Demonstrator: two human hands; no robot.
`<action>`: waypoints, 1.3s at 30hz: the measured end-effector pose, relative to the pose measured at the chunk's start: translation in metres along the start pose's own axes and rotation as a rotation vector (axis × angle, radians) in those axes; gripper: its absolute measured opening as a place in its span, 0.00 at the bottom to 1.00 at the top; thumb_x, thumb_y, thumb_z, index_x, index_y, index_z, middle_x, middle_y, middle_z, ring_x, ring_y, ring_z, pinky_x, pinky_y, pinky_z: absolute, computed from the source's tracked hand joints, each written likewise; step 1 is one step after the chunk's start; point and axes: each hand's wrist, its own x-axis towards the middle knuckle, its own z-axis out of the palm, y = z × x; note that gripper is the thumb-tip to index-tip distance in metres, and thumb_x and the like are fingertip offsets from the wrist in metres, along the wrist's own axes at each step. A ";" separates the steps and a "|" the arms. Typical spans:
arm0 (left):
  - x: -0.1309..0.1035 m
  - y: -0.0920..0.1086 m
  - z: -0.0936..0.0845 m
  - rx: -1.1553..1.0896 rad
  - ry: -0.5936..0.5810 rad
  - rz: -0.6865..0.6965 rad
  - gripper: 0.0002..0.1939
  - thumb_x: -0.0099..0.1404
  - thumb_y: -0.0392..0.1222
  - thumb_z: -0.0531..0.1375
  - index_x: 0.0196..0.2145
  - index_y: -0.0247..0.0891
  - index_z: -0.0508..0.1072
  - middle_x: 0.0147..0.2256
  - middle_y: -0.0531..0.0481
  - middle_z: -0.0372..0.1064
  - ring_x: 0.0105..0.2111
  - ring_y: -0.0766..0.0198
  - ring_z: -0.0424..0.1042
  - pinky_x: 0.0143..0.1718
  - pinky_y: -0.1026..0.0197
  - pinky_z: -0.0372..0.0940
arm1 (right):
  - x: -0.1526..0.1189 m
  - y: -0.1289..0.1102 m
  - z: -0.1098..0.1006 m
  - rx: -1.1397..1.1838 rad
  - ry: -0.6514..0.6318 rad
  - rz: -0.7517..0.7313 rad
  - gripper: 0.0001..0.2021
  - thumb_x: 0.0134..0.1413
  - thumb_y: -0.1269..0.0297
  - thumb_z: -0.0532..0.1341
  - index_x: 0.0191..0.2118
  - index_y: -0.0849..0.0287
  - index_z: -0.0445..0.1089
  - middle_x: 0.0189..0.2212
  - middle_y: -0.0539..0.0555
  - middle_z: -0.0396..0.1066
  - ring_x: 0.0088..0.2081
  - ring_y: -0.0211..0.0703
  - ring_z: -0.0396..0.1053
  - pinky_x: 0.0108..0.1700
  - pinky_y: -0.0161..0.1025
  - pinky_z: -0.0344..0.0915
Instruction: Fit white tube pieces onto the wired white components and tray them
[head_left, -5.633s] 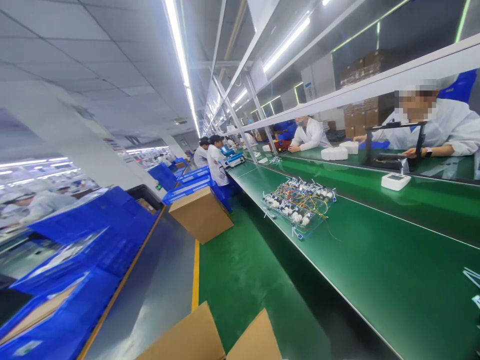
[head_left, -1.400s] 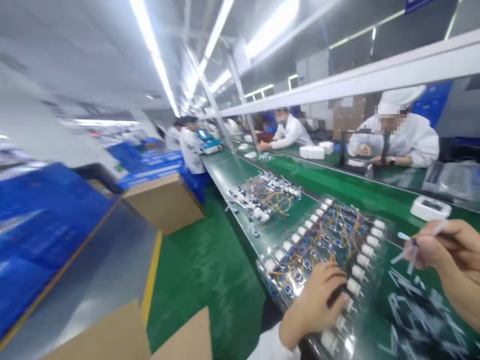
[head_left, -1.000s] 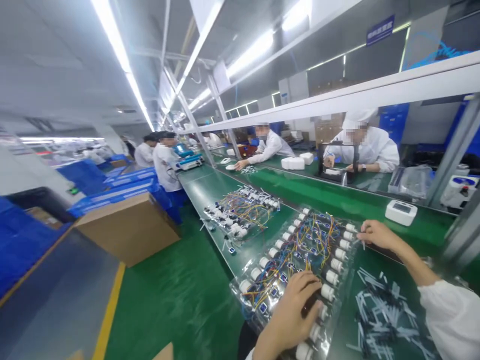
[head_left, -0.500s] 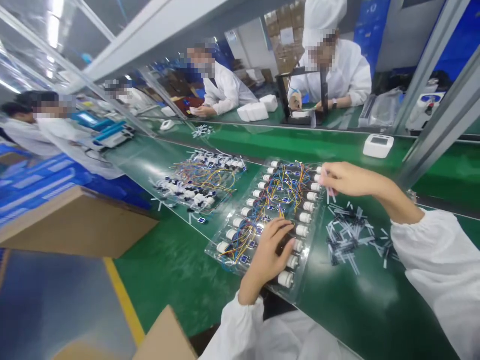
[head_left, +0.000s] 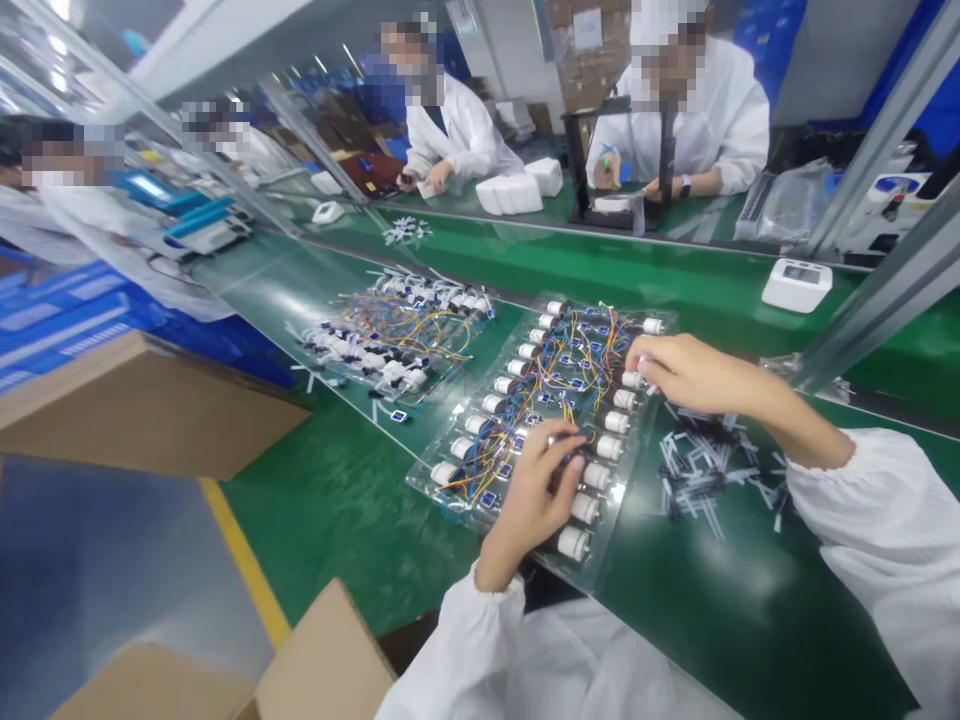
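Clear tray (head_left: pixel 616 492) on green bench (head_left: pixel 724 590). Two rows of white cylinders (head_left: pixel 574 543); tangled yellow, blue wires (head_left: pixel 491 465), small blue squares (head_left: pixel 488 499) between. Left hand (head_left: pixel 536 490) over tray, fingers half-curled; right hand (head_left: pixel 679 372) narrow-fingered at right row. From here, can't tell if either grips.

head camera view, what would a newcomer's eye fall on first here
Probably the clear tray in the middle, with rows of white cylinders and tangled coloured wires, the left hand over its near half and the right hand at its right-hand row. Next, the heap of pale strips right of the tray, then the white device with a small screen beyond the right hand.
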 end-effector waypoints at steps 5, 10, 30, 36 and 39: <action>-0.012 0.019 -0.022 -0.001 0.520 -0.112 0.08 0.76 0.35 0.55 0.44 0.40 0.74 0.43 0.45 0.75 0.46 0.56 0.76 0.49 0.47 0.73 | -0.002 0.000 -0.004 0.102 0.033 0.014 0.19 0.67 0.61 0.59 0.61 0.58 0.65 0.36 0.52 0.77 0.34 0.44 0.73 0.39 0.40 0.68; -0.030 0.042 -0.065 -0.069 -0.068 -0.059 0.09 0.73 0.30 0.58 0.46 0.40 0.74 0.44 0.45 0.76 0.44 0.59 0.76 0.46 0.56 0.73 | -0.002 0.008 -0.005 0.262 0.063 0.001 0.29 0.62 0.69 0.59 0.67 0.55 0.55 0.42 0.55 0.78 0.35 0.44 0.74 0.38 0.41 0.70; -0.035 0.053 -0.057 0.285 -0.586 -0.147 0.08 0.74 0.33 0.57 0.45 0.34 0.77 0.43 0.41 0.73 0.42 0.52 0.70 0.42 0.50 0.72 | -0.003 -0.003 -0.010 0.730 0.239 0.009 0.20 0.59 0.68 0.67 0.55 0.52 0.63 0.38 0.53 0.78 0.34 0.45 0.78 0.39 0.44 0.75; -0.048 0.053 -0.049 0.393 -0.617 -0.108 0.06 0.69 0.29 0.62 0.42 0.35 0.75 0.45 0.42 0.73 0.44 0.50 0.71 0.44 0.49 0.71 | -0.006 -0.002 -0.009 0.703 0.237 0.009 0.19 0.63 0.63 0.63 0.57 0.52 0.60 0.41 0.55 0.78 0.34 0.44 0.77 0.39 0.42 0.73; -0.057 0.045 -0.042 0.434 -0.602 -0.074 0.08 0.67 0.29 0.63 0.43 0.36 0.75 0.46 0.44 0.74 0.45 0.51 0.72 0.46 0.51 0.70 | -0.008 -0.001 -0.009 0.682 0.247 0.019 0.19 0.64 0.61 0.62 0.58 0.53 0.59 0.44 0.57 0.78 0.36 0.44 0.77 0.41 0.44 0.73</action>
